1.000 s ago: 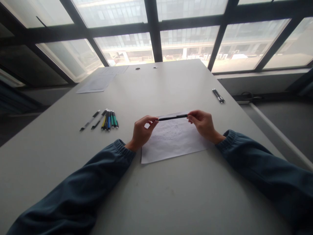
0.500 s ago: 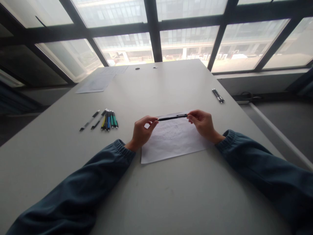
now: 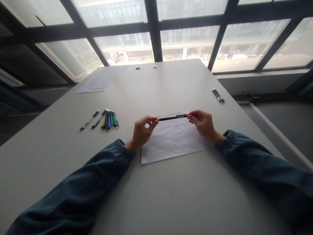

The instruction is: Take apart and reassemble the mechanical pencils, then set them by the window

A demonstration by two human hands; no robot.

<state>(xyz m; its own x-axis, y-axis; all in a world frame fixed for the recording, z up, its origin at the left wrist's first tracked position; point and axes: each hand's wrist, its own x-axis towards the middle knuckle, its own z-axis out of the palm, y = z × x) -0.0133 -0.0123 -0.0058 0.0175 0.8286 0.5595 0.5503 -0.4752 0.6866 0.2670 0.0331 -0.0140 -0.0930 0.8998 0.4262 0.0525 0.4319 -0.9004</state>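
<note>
A black pen [image 3: 171,117] is held level between my two hands, above a sheet of white paper [image 3: 168,151] with faint scribbles on it. The fingertips of my left hand [image 3: 143,130] pinch the pen's left end. At its right end, by the clip, my right hand [image 3: 202,124] pinches it with thumb and fingers. Part of the sheet's right side is hidden under my right hand.
Left on the white table [image 3: 166,202] lies a cluster of several pens [image 3: 109,120], with a grey-and-black pen [image 3: 89,120] beside it. More pens [image 3: 218,96] rest near the right edge. Papers [image 3: 96,83] lie at the far left, before the windows.
The pen has turned slightly about its long axis between my fingers, so its clip shows differently. Both hands keep their places.
</note>
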